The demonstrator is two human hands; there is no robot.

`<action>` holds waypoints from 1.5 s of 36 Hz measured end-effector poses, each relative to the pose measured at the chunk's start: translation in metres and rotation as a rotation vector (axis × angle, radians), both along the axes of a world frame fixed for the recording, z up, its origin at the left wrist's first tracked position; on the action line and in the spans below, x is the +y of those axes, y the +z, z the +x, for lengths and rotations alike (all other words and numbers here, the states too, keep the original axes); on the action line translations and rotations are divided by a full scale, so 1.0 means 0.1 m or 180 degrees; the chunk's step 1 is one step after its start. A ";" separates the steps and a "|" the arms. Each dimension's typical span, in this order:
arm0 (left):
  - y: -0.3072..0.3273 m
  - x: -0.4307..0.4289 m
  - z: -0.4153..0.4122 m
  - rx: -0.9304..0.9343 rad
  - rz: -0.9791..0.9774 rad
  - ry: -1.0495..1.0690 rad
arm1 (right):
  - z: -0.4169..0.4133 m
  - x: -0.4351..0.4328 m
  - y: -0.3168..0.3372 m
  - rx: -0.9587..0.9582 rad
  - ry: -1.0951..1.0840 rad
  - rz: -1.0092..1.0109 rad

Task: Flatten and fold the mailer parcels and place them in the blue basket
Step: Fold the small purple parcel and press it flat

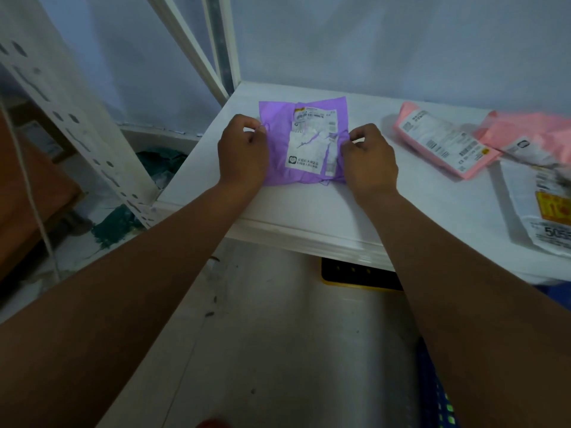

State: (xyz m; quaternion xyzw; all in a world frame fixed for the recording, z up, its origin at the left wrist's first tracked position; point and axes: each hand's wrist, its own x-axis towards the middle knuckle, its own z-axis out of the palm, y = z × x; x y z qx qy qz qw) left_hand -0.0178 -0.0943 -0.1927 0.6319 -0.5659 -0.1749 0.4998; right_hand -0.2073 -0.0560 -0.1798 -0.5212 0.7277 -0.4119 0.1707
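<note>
A purple mailer (304,140) with a torn white shipping label lies flat on the white shelf (309,208), near its left end. My left hand (242,151) pinches the mailer's left edge. My right hand (369,160) pinches its right edge. A sliver of the blue basket (434,393) shows at the lower right, mostly hidden behind my right forearm.
Two pink mailers (445,140) (531,131) and a white mailer (540,202) lie on the shelf's right part. A white perforated rack post (77,118) leans at the left. A black and yellow object (358,274) sits under the shelf edge. Grey floor lies below.
</note>
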 end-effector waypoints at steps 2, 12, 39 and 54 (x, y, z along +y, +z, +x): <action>0.00 -0.01 0.01 0.0116 0.0039 0.0009 | 0.00 -0.01 0.01 -0.0004 -0.0042 0.0016; 0.24 0.07 0.02 0.0475 0.0299 0.0152 | -0.05 0.10 0.11 0.0213 0.0092 -0.0014; 1.56 2.77 -1.88 0.1741 0.0904 -0.1295 | -2.30 3.05 1.54 0.0376 0.0169 0.0327; 0.97 3.65 -3.26 0.1387 0.1507 -0.1899 | -3.57 4.33 0.97 0.0572 -0.0175 0.1096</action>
